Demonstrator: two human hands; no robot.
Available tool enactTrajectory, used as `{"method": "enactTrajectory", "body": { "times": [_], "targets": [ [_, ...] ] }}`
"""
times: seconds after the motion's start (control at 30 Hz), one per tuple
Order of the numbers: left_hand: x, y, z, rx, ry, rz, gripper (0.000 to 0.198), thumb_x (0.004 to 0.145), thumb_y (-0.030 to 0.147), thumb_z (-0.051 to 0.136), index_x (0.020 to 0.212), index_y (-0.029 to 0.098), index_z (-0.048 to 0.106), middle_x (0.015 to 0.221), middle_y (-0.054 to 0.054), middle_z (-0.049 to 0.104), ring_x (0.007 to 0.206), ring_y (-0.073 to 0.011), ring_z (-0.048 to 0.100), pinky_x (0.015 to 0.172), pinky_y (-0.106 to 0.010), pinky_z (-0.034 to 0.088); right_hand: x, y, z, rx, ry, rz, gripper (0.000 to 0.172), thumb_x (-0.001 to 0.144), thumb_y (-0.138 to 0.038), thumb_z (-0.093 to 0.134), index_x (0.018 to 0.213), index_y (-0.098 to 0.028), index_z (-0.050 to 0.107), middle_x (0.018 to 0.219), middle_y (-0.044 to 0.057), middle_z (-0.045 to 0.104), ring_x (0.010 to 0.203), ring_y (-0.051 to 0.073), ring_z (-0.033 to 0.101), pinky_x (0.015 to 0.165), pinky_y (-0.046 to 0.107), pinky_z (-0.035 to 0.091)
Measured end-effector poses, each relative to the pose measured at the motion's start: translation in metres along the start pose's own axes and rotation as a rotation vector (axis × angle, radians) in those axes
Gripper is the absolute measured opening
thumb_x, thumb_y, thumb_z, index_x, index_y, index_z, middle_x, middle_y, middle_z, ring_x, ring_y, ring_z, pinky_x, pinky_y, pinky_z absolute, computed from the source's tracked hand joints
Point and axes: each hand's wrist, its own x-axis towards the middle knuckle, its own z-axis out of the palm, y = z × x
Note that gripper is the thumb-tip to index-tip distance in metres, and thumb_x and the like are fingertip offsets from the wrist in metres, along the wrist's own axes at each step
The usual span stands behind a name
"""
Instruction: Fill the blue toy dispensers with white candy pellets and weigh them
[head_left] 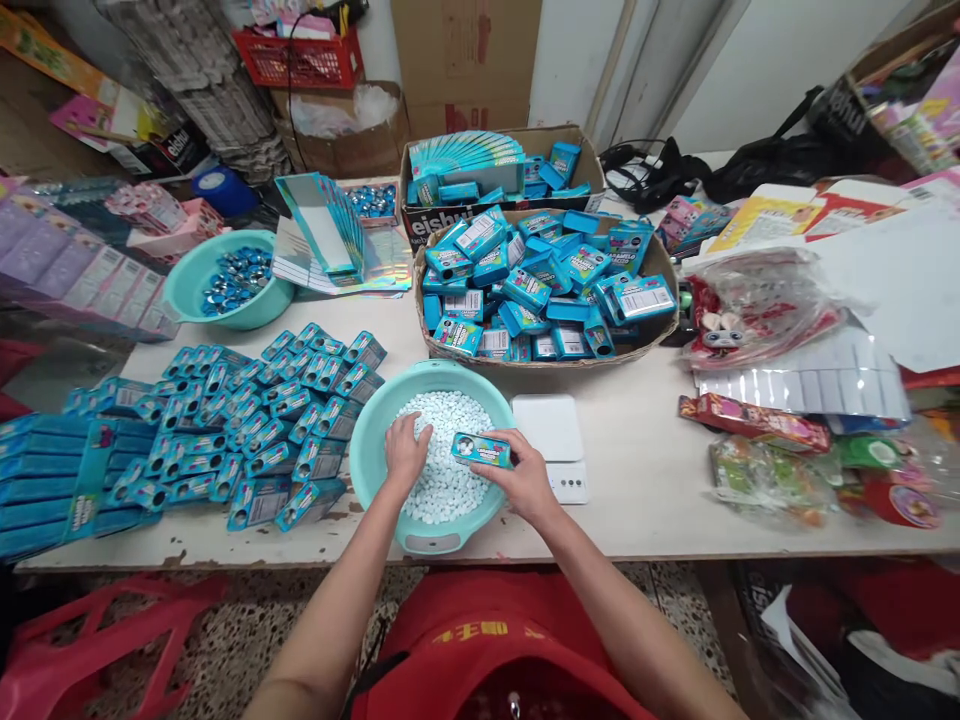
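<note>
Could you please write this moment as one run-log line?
left hand: at white pieces in turquoise basin | right hand: holding small blue box above white pieces | white scale: right of turquoise basin

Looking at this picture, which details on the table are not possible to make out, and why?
All in the head view:
- Left hand: whether it grips any white pieces; the back of the hand hides this.
- Blue box in the right hand: its finest print is too small.
- White scale: button symbols too small; right hand covers its lower left part.
- Purple boxes: cut off by the left edge.
</note>
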Motion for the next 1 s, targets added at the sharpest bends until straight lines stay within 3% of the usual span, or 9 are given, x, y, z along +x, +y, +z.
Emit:
{"method": "enactTrajectory", "body": {
  "times": [0.2,0.3,0.43,0.57,0.63,0.7,0.8,0.87,1.0],
  "targets": [
    [0.003,0.029,0.042,0.211,0.070,-0.200,0.055,0.086,0.051,0.045,0.131,0.019,0.051,0.140,-0.017,0.042,0.128,-0.0359,0.035,0.101,-0.055,0.032,0.020,0.016,-0.058,-0.007,0.363,0.053,0.046,0.061,-0.043,0.078,0.096,-0.018,0.062,0.090,0.003,0.063,0.081,0.020,0.060,0.076,0.035,0.049],
    [-0.010,0.056,0.059,0.209,-0.052,-0.066,0.050,0.084,0.054,0.047,0.124,0.025,0.057,0.133,-0.013,0.047,0.122,-0.0335,0.040,0.097,-0.052,0.036,0.038,0.042,-0.079,-0.127,0.471,0.018,0.046,0.060,-0.046,0.076,0.093,-0.017,0.061,0.088,0.004,0.061,0.081,0.020,0.058,0.076,0.036,0.048],
    [-0.034,0.069,0.061,0.193,-0.257,0.163,0.036,0.087,0.041,0.042,0.113,0.024,0.061,0.116,-0.009,0.057,0.107,-0.0270,0.049,0.089,-0.044,0.042,0.048,0.062,-0.086,-0.277,0.412,-0.049,0.041,0.066,-0.049,0.070,0.090,-0.018,0.061,0.087,0.005,0.060,0.083,0.021,0.057,0.078,0.037,0.048],
    [-0.050,0.047,0.044,0.244,-0.393,0.435,0.027,0.086,0.033,0.042,0.097,0.021,0.064,0.101,-0.009,0.060,0.096,-0.0240,0.055,0.086,-0.037,0.043,0.064,0.034,-0.105,-0.478,0.417,-0.234,0.042,0.075,-0.043,0.066,0.110,-0.020,0.057,0.106,0.010,0.057,0.101,0.025,0.054,0.087,0.043,0.047],
    [-0.052,0.032,0.035,0.283,-0.427,0.455,0.023,0.084,0.032,0.045,0.093,0.022,0.064,0.098,-0.008,0.061,0.092,-0.0237,0.057,0.080,-0.035,0.044,0.088,0.009,-0.127,-0.624,0.464,-0.408,0.034,0.085,-0.029,0.055,0.118,-0.021,0.055,0.115,0.012,0.053,0.111,0.025,0.049,0.092,0.044,0.044],
    [-0.050,0.022,0.030,0.267,-0.442,0.380,0.020,0.082,0.031,0.048,0.090,0.024,0.064,0.094,-0.007,0.063,0.086,-0.0229,0.060,0.074,-0.033,0.045,0.125,-0.013,-0.153,-0.847,0.359,-0.551,0.031,0.088,-0.011,0.041,0.108,-0.023,0.062,0.119,0.012,0.053,0.115,0.024,0.048,0.096,0.045,0.042],
    [-0.041,0.017,0.027,0.052,-0.391,0.215,0.013,0.075,0.028,0.054,0.082,0.024,0.065,0.087,-0.005,0.065,0.081,-0.0216,0.062,0.073,-0.031,0.046,0.183,-0.029,-0.187,-1.173,-0.155,-0.637,0.029,0.082,-0.003,0.050,0.093,-0.023,0.067,0.121,0.008,0.057,0.117,0.026,0.046,0.093,0.044,0.042],
    [-0.034,0.019,0.026,-0.198,-0.354,0.032,0.009,0.071,0.029,0.058,0.074,0.022,0.063,0.075,-0.003,0.065,0.071,-0.0189,0.061,0.066,-0.028,0.046,0.210,-0.029,-0.200,-1.320,-0.401,-0.619,0.025,0.078,-0.002,0.059,0.090,-0.022,0.068,0.113,0.007,0.063,0.110,0.024,0.050,0.084,0.038,0.044],
    [-0.026,0.027,0.018,-0.916,-0.374,-0.475,0.020,0.064,0.034,0.066,0.075,0.019,0.059,0.058,0.001,0.057,0.042,-0.0100,0.046,0.036,-0.019,0.029,0.229,-0.031,-0.208,-1.349,-0.531,-0.627,0.013,0.079,-0.005,0.065,0.081,-0.017,0.067,0.101,0.004,0.068,0.099,0.017,0.056,0.077,0.031,0.042]
  ]
}}
